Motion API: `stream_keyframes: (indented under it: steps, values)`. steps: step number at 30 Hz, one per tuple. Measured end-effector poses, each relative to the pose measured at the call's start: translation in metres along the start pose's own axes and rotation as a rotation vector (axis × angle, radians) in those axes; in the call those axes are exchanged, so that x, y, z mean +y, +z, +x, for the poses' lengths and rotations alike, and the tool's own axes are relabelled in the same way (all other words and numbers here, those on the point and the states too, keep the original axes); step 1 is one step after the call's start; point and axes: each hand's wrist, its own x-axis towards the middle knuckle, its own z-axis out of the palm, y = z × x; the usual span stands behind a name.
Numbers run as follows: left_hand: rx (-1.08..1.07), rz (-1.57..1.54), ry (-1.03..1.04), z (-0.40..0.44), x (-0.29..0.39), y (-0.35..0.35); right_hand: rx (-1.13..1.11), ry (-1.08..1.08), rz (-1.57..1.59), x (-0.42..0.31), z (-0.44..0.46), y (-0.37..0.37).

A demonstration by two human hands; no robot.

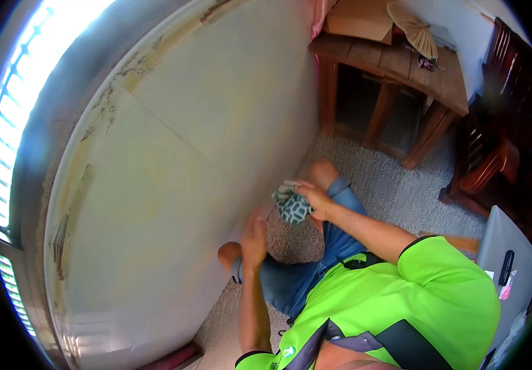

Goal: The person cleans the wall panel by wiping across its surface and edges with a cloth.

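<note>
Bunched in my right hand (313, 198) is a patterned cloth (295, 208) in dark green and white, hanging between my knees. The fingers are wrapped round its upper edge. My left hand (254, 239) is raised beside my left knee, close to the pale wall panel (173, 172). Its fingers point upward, slightly blurred, with nothing visible in them. Whether that hand touches the panel cannot be made out.
A wooden table (395, 61) bears a cardboard box (358, 21) and a hand fan (415, 31). Dark wooden furniture (494, 166) stands at the right. Nearer, a grey surface (507, 246) holds a black object (507, 267). A barred window (1, 166) is at the far left.
</note>
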Motion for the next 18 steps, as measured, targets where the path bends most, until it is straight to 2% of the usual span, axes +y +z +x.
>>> stream_keyframes:
  steps: [2, 3, 5, 7, 8, 9, 10, 11, 12, 13, 15, 16, 18]
  values:
    - [0.032, 0.183, -0.358, -0.011, 0.039, -0.033, 0.01, -0.004, 0.024, -0.01, 0.003, -0.01]
    - [0.03, 0.195, -0.371, -0.015, 0.006, -0.046, 0.019, -0.032, 0.03, -0.016, 0.004, -0.015]
    - [0.232, 0.368, -0.079, -0.041, -0.087, -0.071, -0.006, -0.068, 0.087, -0.035, 0.003, -0.027]
    - [0.292, 0.455, -0.112, -0.081, -0.102, -0.09, -0.028, -0.117, 0.138, -0.057, -0.007, -0.034]
    - [0.222, 0.441, -0.235, -0.101, -0.102, -0.096, 0.013, -0.191, 0.098, -0.074, -0.015, -0.039]
    - [0.132, 0.458, -0.262, -0.123, -0.091, -0.1, 0.067, -0.278, 0.053, -0.091, -0.022, -0.048]
    - [0.045, 0.525, -0.403, -0.144, -0.088, -0.101, 0.097, -0.322, 0.046, -0.102, -0.024, -0.063]
    - [-0.034, 0.3, -0.333, -0.164, -0.098, -0.102, 0.155, -0.405, 0.012, -0.106, -0.025, -0.08]
    - [-0.057, 0.437, -0.488, -0.18, -0.083, -0.096, 0.213, -0.485, -0.021, -0.112, -0.028, -0.092]
    - [-0.064, 0.385, -0.487, -0.202, -0.12, -0.095, 0.28, -0.478, -0.041, -0.122, -0.037, -0.094]
    - [0.155, 0.243, -0.562, -0.237, -0.153, -0.072, 0.277, -0.531, -0.04, -0.123, -0.04, -0.087]
    - [0.143, 0.24, -0.543, -0.227, -0.136, -0.059, 0.27, -0.546, -0.048, -0.123, -0.034, -0.086]
    - [0.346, 0.265, -0.597, -0.2, -0.063, -0.033, 0.212, -0.587, -0.088, -0.122, -0.01, -0.079]
